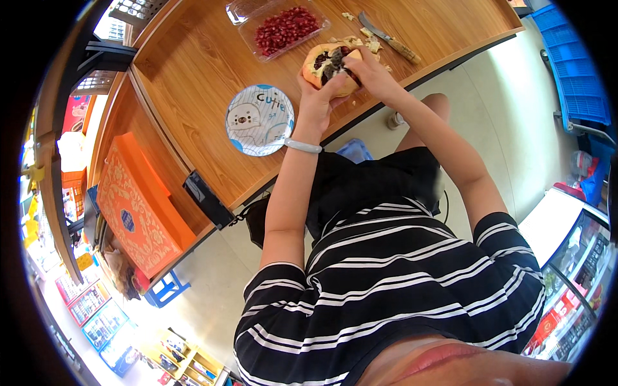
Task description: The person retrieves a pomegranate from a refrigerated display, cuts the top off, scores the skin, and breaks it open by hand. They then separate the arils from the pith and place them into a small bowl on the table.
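Note:
A large opened pomegranate with dark red arils and some dark, spoiled-looking flesh is held above the wooden table. My left hand, a pale bangle on its wrist, cradles it from the near left side. On the right side my right hand grips its rim, fingers at the opening. Beyond it stands an open clear plastic box of loose arils. Peel and membrane scraps lie behind and right of the fruit. A curved-blade knife with a worn handle rests beside them.
A round plate with a seal drawing lies left of my hands. Farther left are a black device at the table edge and an orange patterned box. The table's raised rim runs along the near side. Blue crates stand at right.

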A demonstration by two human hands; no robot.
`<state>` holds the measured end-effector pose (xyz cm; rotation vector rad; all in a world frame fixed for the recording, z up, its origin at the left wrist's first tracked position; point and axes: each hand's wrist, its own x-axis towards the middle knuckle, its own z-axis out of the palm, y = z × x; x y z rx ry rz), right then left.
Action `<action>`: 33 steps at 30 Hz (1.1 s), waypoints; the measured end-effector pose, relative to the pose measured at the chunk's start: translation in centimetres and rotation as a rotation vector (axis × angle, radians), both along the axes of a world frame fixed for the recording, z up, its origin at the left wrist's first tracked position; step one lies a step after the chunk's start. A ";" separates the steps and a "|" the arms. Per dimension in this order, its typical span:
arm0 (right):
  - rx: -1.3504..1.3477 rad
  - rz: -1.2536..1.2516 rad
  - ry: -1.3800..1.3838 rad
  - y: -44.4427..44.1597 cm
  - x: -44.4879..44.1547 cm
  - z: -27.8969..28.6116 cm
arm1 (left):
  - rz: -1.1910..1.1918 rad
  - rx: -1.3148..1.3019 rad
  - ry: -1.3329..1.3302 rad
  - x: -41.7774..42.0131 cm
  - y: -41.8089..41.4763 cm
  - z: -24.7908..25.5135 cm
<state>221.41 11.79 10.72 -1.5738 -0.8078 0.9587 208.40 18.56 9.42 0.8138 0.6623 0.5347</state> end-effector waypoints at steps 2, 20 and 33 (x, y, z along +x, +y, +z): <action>0.013 0.005 -0.013 0.0 0.0 0.4 | -0.008 -0.015 -0.011 -0.3 0.2 0.0; 0.038 0.015 0.063 1.9 -0.6 -0.5 | 0.028 -0.041 -0.031 -1.3 1.3 1.4; 0.183 0.478 0.221 6.3 -15.4 5.4 | 0.530 0.160 -0.081 -16.6 0.1 6.5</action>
